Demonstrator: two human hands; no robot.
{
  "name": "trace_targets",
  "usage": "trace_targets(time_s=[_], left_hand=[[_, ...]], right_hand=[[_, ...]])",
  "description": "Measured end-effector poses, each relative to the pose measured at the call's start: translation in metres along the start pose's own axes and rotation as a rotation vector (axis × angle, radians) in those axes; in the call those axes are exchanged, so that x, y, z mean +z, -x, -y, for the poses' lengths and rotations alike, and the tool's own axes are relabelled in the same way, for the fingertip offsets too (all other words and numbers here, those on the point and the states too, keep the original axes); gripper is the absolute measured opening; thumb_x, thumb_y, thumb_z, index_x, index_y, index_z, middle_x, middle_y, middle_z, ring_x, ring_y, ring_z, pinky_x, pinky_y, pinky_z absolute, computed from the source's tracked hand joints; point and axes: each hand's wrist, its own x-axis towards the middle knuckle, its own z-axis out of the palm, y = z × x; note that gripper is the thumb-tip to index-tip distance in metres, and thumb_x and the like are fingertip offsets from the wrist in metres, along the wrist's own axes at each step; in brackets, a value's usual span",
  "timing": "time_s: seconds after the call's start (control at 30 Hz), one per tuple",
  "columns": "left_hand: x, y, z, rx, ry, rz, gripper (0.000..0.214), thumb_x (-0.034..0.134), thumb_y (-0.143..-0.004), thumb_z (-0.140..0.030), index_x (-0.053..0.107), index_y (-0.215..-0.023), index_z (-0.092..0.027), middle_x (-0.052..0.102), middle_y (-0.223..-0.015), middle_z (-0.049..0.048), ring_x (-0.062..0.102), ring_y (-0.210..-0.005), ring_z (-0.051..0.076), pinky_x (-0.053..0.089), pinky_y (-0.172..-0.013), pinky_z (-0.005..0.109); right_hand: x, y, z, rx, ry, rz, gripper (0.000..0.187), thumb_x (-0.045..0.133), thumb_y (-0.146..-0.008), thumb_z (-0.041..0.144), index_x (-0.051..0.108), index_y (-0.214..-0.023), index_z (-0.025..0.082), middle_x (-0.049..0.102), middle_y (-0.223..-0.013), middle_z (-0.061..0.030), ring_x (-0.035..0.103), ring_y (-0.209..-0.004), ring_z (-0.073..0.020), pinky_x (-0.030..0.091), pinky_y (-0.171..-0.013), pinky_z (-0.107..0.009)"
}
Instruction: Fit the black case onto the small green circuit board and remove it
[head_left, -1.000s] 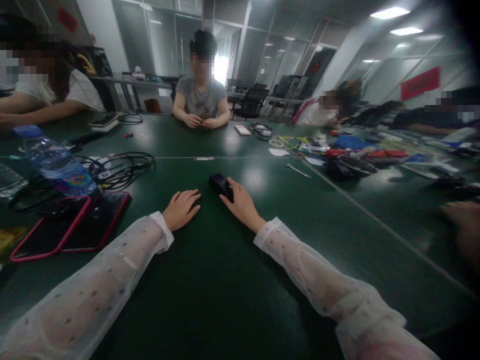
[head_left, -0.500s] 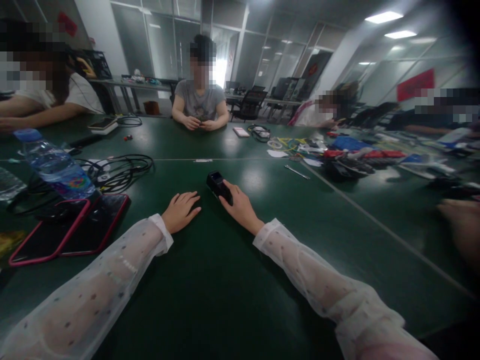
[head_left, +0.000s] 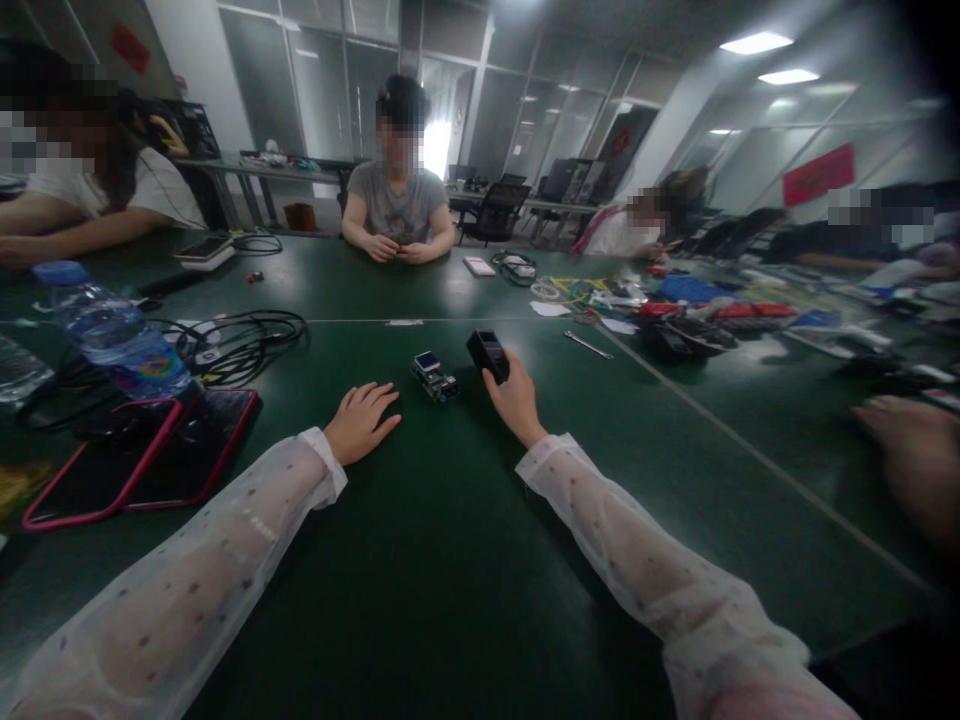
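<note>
On the green table (head_left: 450,520) lies a small circuit board (head_left: 435,378) with a little screen at its far end. To the right of it, my right hand (head_left: 516,392) grips a black plastic case (head_left: 489,354) between thumb and fingers, tilted and apart from the board. Whether the case's underside is hollow is hidden from me. My left hand (head_left: 363,422) rests palm down left of the board, fingers spread, holding nothing.
Two red-edged phones (head_left: 191,445), a water bottle (head_left: 120,330) and coiled black cables (head_left: 255,340) lie at left. A wrench (head_left: 588,345) and tangled wires (head_left: 581,293) are at right. A person (head_left: 397,205) sits opposite; another person's hand (head_left: 900,440) is at far right.
My right hand has lifted the black case and moved it to the right. The circuit board that it covered now shows on the table. My left hand has stayed in place.
</note>
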Motion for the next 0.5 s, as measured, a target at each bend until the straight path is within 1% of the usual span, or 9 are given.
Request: trace_targets(time_s=[0.07,0.13,0.33,0.5], left_hand=[[-0.001,0.0,-0.001,-0.005,-0.004,0.009,0.053,0.034,-0.102,-0.048,0.044,-0.144,-0.019,0.04,-0.154,0.0077,0.031,-0.143,0.031,0.025,-0.116,0.054],[-0.003,0.0,-0.002,-0.006,-0.007,0.016,0.053,0.033,-0.102,-0.048,0.044,-0.144,-0.019,0.04,-0.154,0.0079,0.031,-0.143,0.031,0.025,-0.116,0.055],[-0.003,0.0,-0.004,-0.008,-0.035,0.008,0.051,0.033,-0.101,-0.046,0.044,-0.144,-0.02,0.04,-0.154,0.0079,0.032,-0.143,0.031,0.025,-0.115,0.054],[-0.003,0.0,-0.005,-0.021,-0.046,0.018,0.052,0.033,-0.101,-0.046,0.044,-0.144,-0.02,0.04,-0.155,0.0075,0.032,-0.143,0.03,0.025,-0.115,0.054]], right_hand=[[0.002,0.0,-0.004,0.037,0.003,0.024,0.058,0.056,-0.088,0.037,0.048,-0.136,0.005,0.06,-0.13,-0.0237,0.061,-0.117,-0.0342,0.048,-0.101,-0.051],[0.002,0.001,-0.004,0.043,0.007,0.051,0.059,0.056,-0.087,0.037,0.048,-0.137,0.006,0.061,-0.131,-0.0229,0.061,-0.117,-0.0343,0.048,-0.1,-0.051],[-0.002,0.004,0.006,0.008,0.052,0.1,0.06,0.053,-0.089,0.036,0.044,-0.14,0.004,0.056,-0.136,-0.0233,0.058,-0.121,-0.034,0.047,-0.102,-0.05],[-0.004,0.006,0.011,-0.071,0.116,0.133,0.06,0.049,-0.091,0.036,0.041,-0.142,0.006,0.057,-0.132,-0.0228,0.059,-0.118,-0.0346,0.05,-0.097,-0.051]])
